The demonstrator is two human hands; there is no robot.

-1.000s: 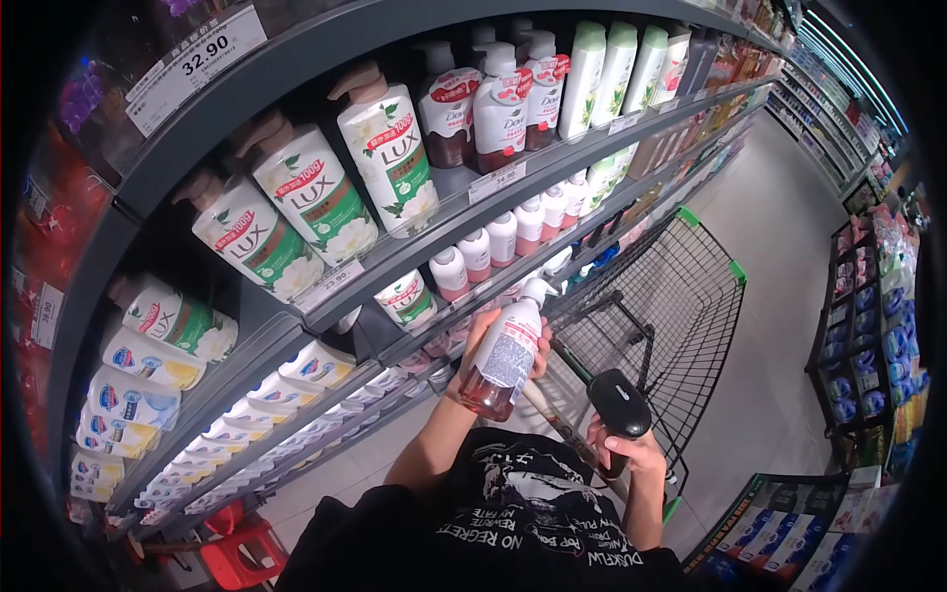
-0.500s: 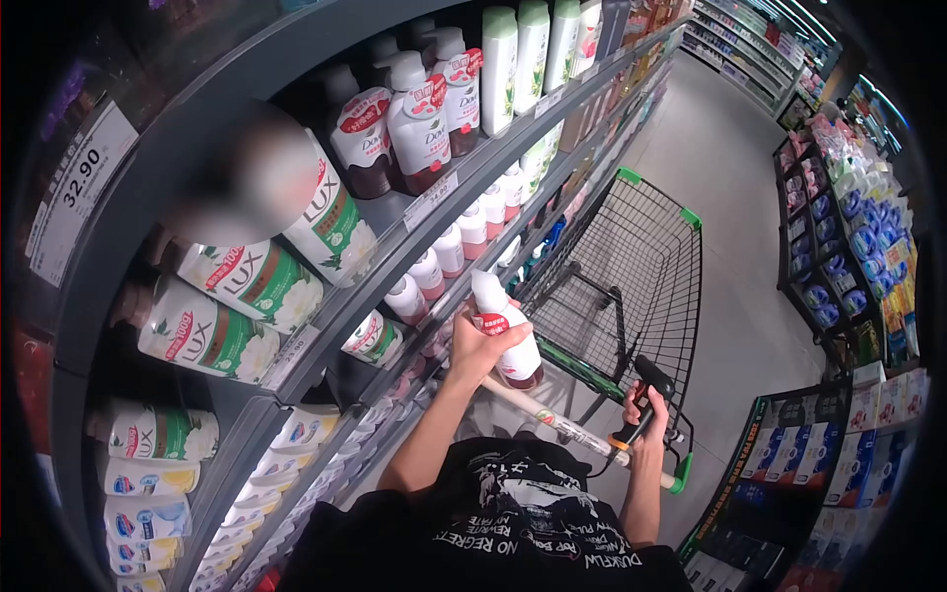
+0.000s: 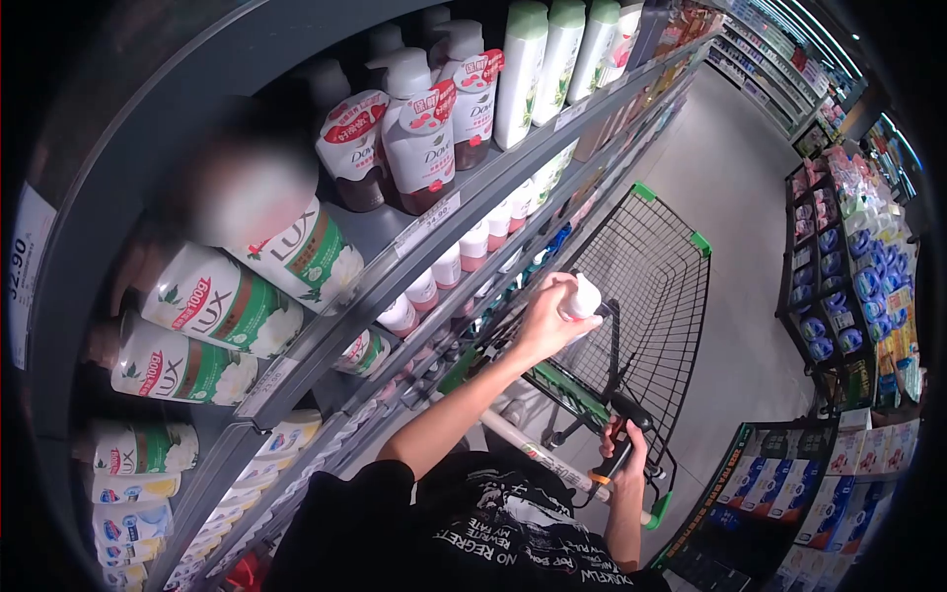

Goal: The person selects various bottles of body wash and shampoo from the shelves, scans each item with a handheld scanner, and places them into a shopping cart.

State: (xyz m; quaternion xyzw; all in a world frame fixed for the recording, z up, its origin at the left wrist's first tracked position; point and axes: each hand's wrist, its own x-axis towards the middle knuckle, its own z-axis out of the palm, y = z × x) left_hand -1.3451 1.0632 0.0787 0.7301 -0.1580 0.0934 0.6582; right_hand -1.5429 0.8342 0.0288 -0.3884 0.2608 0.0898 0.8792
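My left hand (image 3: 545, 324) is wrapped round the upper part of a white pump bottle (image 3: 585, 296), held over the near end of a wire shopping cart (image 3: 702, 259). The lower part of the bottle is out of sight behind the hand. Close by the cart's pale push handle (image 3: 541, 456), my right hand (image 3: 631, 459) grips a black handheld device (image 3: 631, 410) with a pistol-like grip and an orange band low down. A cord or strap hangs from it.
On the left, a dark shelf unit (image 3: 326, 326) bears Dove pump bottles (image 3: 419, 148), LUX bottles (image 3: 222, 301) and tall green-capped bottles (image 3: 523, 74). Boxed goods (image 3: 779, 474) stand at the lower right. Farther up the aisle is a rack of blue packs (image 3: 858, 286).
My left hand has carried the pump bottle forward and right, away from the shelf and over the cart. My right hand has shifted slightly left and down, still gripping the device.
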